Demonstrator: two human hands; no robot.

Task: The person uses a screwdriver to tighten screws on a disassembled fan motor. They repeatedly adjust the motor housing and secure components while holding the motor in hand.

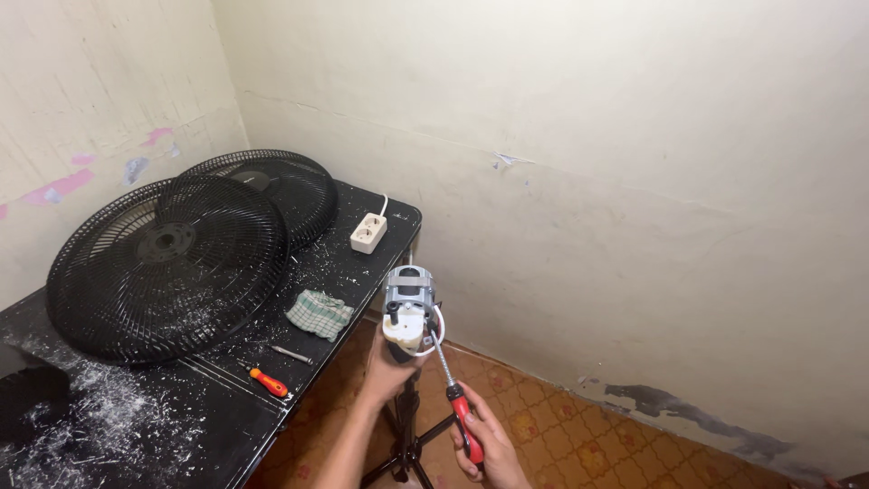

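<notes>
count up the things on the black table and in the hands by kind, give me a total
black fan grilles: 2
red-handled screwdrivers: 2, one in the right hand, a small one on the table
fan motor on its stand, steadied by the left hand: 1
white power strip: 1
checked cloth: 1
total: 7
</notes>
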